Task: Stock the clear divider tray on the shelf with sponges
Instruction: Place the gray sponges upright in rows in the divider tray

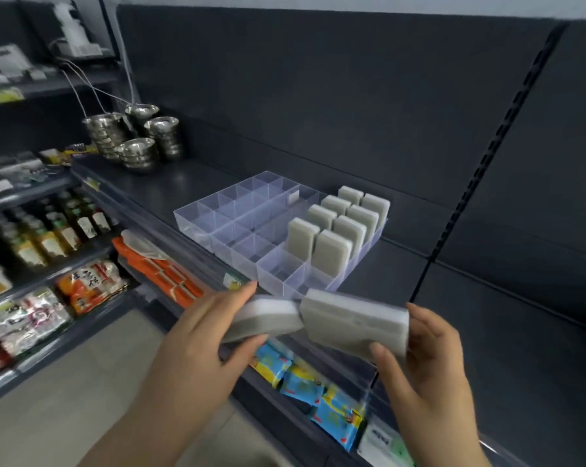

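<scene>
A clear divider tray (217,214) lies on the dark shelf (170,187). Several grey-and-white sponges (332,230) stand upright in its two right-hand rows; the left compartments hold nothing. My left hand (204,328) grips a stack of sponges (264,318) just in front of the tray's near corner. My right hand (426,365) holds another sponge (355,318) beside it, and the two bundles touch end to end, below the shelf's front edge.
Stacked steel bowls (140,139) stand at the shelf's far left. Orange packets (163,271) and blue packets (305,385) lie on the shelf below. Bottles (49,230) and bagged goods (89,284) fill the left-hand shelves. A dark back panel (352,112) rises behind the tray.
</scene>
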Motion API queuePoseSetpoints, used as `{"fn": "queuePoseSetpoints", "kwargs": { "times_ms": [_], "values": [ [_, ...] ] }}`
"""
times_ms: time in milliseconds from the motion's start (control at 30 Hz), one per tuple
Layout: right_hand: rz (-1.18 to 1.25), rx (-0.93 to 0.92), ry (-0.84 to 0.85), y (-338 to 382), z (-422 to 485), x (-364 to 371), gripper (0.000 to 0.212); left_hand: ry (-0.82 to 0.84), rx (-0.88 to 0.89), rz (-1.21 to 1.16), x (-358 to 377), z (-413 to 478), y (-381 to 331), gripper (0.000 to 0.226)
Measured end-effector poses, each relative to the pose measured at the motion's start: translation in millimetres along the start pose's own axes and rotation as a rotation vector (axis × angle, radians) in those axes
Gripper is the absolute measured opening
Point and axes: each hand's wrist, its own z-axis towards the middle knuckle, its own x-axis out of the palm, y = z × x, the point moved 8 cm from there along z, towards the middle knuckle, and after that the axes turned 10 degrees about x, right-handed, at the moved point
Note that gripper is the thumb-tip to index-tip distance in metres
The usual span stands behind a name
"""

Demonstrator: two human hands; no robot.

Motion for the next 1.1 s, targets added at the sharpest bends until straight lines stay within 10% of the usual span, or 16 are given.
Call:
{"fn": "queuePoseSetpoints", "kwargs": {
  "times_ms": [600, 1100],
  "values": [
    [-0.299, -0.118, -0.057, 11, 131, 54, 0.044, 0.078, -0.051, -0.143, 41, 135, 111, 0.047],
    [-0.653, -0.028, -0.303, 23, 104, 93, 0.037, 0.437, 0.333, -0.429, 84, 193, 143, 0.052]
  ]
}}
